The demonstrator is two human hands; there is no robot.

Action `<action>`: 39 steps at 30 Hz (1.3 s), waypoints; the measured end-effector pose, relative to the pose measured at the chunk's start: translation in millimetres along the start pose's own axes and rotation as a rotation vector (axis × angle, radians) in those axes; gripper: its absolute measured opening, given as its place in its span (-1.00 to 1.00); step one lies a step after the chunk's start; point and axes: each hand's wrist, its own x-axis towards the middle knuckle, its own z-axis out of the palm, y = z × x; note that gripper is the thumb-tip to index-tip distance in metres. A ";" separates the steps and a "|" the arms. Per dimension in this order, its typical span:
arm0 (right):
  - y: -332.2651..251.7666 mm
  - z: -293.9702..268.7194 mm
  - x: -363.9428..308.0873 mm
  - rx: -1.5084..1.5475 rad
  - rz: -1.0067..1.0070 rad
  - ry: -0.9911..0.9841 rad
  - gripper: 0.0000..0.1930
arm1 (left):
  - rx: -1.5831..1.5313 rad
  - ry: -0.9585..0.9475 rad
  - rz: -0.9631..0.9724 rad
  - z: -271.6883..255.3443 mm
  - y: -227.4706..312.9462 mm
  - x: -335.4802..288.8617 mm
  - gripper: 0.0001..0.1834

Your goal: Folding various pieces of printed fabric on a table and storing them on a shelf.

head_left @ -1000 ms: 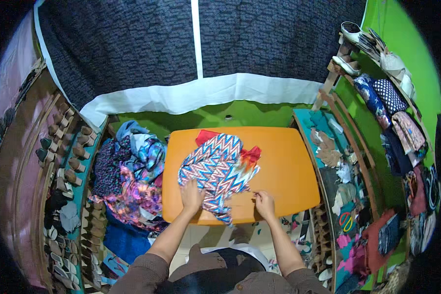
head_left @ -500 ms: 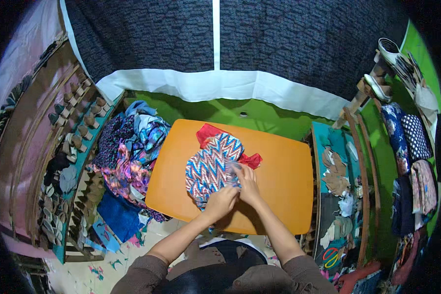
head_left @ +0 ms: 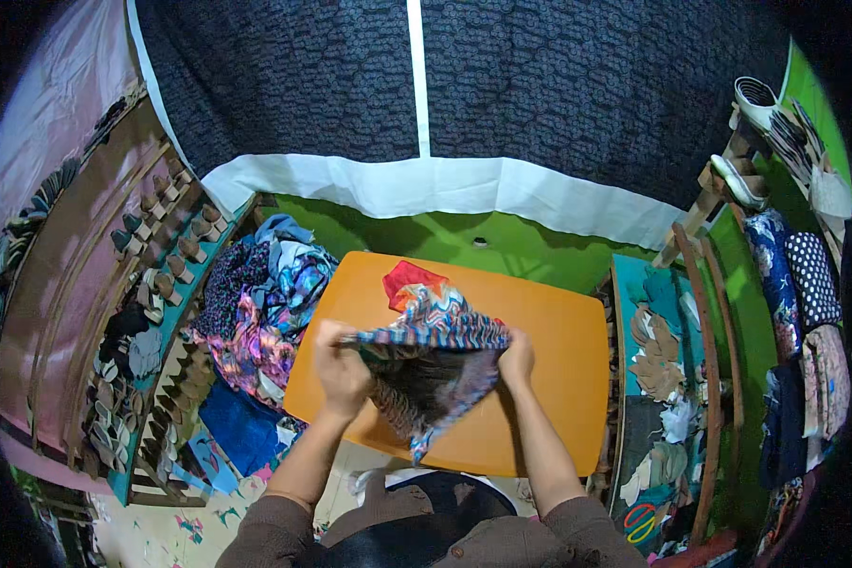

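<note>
A zigzag-patterned cloth (head_left: 437, 327) in blue, red and white is stretched between my hands above an orange table (head_left: 563, 388). At its left end, my left hand (head_left: 343, 376) is closed around the edge, slightly blurred by motion. Opposite, my right hand (head_left: 517, 360) grips the other end of that edge. The middle sags toward me to a point, its darker inner side showing. Behind it, part of the patterned cloth rests on the table beside a red cloth (head_left: 411, 277), which the raised fabric partly covers.
Left of the table lies a heap of colourful fabric (head_left: 256, 317), with a rack of shoe-shaped pieces (head_left: 185, 248) beyond. A teal shelf with brown cut pieces (head_left: 655, 355) and scissors (head_left: 639, 521) stands right. Folded cloths (head_left: 812, 279) hang farther right. Scraps (head_left: 189, 525) litter the floor.
My hands have moved apart, the left going left and the right going right. The patterned cloth's near edge, bunched on the table before, is now lifted and spread between them.
</note>
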 end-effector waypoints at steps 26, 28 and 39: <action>42.6 -102.5 116.5 -0.171 -0.057 0.144 -0.75 | 0.634 -0.341 -0.255 46.8 -215.3 60.8 -0.74; 19.4 -137.3 178.6 -0.027 -0.178 0.380 -0.71 | 0.517 -0.183 -0.326 71.2 -198.3 142.8 -0.79; -32.8 -246.0 117.2 -0.331 -0.389 0.717 -0.81 | 0.489 0.039 0.318 4.7 -85.6 159.4 -0.79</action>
